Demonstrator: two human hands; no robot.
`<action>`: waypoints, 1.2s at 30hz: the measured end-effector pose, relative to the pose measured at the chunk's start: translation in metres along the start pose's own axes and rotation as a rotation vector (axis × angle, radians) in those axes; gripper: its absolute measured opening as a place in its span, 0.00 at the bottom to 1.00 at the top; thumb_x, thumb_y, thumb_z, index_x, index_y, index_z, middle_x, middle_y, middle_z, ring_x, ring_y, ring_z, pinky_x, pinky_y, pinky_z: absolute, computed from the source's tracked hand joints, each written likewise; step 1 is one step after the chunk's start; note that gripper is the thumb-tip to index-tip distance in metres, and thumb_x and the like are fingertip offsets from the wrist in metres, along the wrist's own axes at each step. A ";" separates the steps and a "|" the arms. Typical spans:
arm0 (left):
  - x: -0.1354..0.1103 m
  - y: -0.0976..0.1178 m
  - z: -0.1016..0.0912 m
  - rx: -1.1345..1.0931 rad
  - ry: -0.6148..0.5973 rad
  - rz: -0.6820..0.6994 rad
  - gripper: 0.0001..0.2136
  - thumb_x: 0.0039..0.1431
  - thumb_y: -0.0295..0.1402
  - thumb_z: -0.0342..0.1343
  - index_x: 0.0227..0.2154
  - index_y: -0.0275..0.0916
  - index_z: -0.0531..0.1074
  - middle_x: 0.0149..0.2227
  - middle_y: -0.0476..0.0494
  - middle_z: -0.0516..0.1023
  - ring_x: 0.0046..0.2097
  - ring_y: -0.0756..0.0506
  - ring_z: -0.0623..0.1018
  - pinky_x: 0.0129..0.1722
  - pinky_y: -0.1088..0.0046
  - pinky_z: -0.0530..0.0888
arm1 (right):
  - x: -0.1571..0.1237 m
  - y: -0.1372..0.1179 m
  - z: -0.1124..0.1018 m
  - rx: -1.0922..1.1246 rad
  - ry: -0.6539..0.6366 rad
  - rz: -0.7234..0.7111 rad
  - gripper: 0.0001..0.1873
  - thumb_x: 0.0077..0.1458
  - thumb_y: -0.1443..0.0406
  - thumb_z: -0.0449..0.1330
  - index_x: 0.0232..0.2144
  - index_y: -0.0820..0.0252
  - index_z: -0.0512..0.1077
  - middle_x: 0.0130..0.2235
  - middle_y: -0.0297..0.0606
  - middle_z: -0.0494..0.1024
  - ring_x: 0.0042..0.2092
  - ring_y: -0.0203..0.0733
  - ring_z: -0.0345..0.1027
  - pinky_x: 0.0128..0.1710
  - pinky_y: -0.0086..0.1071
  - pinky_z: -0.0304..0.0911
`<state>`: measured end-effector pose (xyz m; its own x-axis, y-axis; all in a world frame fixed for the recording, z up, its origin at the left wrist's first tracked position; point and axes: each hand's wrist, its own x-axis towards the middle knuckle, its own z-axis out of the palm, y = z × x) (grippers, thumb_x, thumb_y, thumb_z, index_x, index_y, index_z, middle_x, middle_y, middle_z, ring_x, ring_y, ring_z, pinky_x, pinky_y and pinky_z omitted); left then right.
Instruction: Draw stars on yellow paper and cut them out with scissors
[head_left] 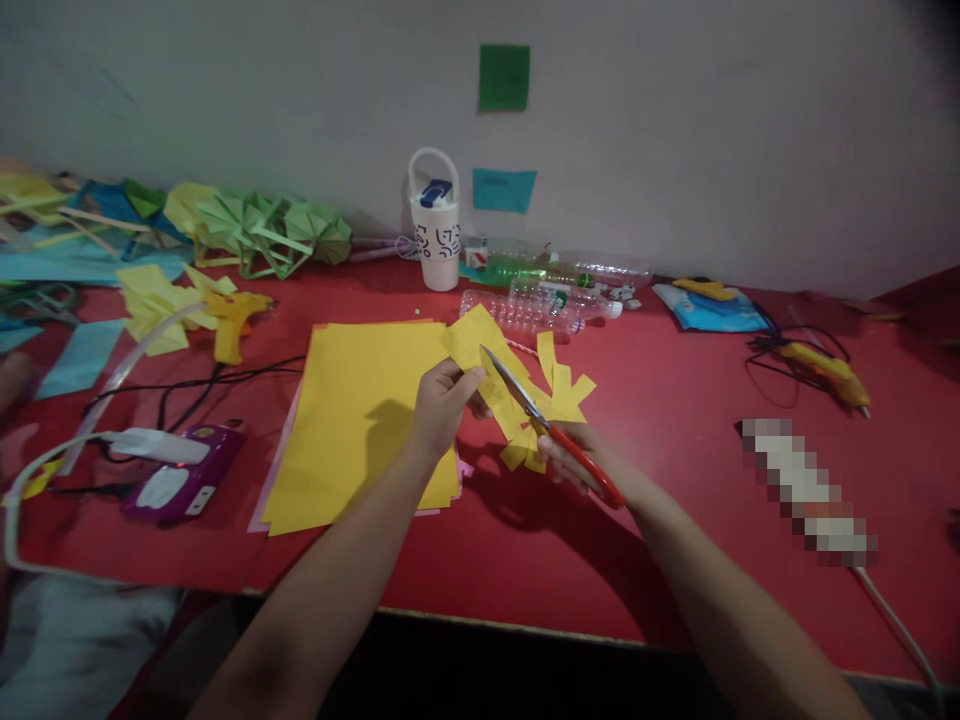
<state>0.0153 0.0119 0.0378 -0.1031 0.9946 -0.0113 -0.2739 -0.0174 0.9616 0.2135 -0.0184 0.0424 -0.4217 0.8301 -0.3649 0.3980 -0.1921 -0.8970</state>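
Observation:
My left hand (446,400) is closed on a piece of yellow paper (474,335), pinching it with the thumb on top. In my right hand (574,455) are scissors (576,458) with red handles, their blades lying over the yellow paper and pointing up and left. Several cut yellow strips (564,385) spread out beyond and beside the blades; whether some still join the held piece I cannot tell. Left of the hands lies a stack of yellow sheets (352,410), with pink and orange edges showing beneath it.
Plastic bottles (559,300) and a white tumbler (437,240) stand or lie along the wall. Glue guns (236,315) are at both sides, with cables. A purple power strip (184,475) sits at left, near another person's hand (13,378). Folded paper shapes (259,230) line the back left.

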 end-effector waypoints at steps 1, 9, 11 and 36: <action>0.000 0.000 0.000 0.000 0.001 0.001 0.11 0.41 0.38 0.65 0.21 0.39 0.69 0.11 0.54 0.69 0.13 0.50 0.71 0.15 0.75 0.69 | 0.000 0.001 0.000 -0.001 -0.002 0.000 0.27 0.51 0.42 0.63 0.24 0.56 0.62 0.16 0.22 0.60 0.17 0.31 0.58 0.22 0.31 0.63; 0.001 -0.003 -0.003 0.010 -0.008 0.015 0.12 0.42 0.39 0.65 0.21 0.39 0.68 0.12 0.54 0.69 0.13 0.49 0.71 0.16 0.74 0.70 | 0.000 -0.002 0.001 -0.009 0.013 0.003 0.28 0.49 0.41 0.64 0.22 0.56 0.62 0.14 0.21 0.59 0.14 0.29 0.55 0.20 0.30 0.62; 0.002 -0.004 -0.005 0.015 -0.021 0.024 0.12 0.43 0.40 0.65 0.23 0.39 0.69 0.13 0.54 0.70 0.14 0.49 0.72 0.16 0.74 0.71 | 0.000 -0.003 0.001 -0.005 0.009 -0.005 0.29 0.48 0.40 0.64 0.22 0.56 0.61 0.14 0.21 0.59 0.14 0.29 0.54 0.21 0.31 0.63; 0.003 -0.006 -0.005 0.076 0.041 0.156 0.09 0.52 0.38 0.57 0.23 0.39 0.69 0.15 0.55 0.69 0.16 0.52 0.72 0.17 0.76 0.73 | -0.001 0.002 0.004 0.033 -0.010 -0.037 0.25 0.53 0.43 0.62 0.25 0.57 0.64 0.17 0.21 0.61 0.14 0.27 0.54 0.26 0.33 0.69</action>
<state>0.0118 0.0142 0.0304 -0.1781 0.9754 0.1296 -0.1790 -0.1616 0.9705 0.2114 -0.0219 0.0399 -0.4438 0.8318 -0.3334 0.3547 -0.1786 -0.9178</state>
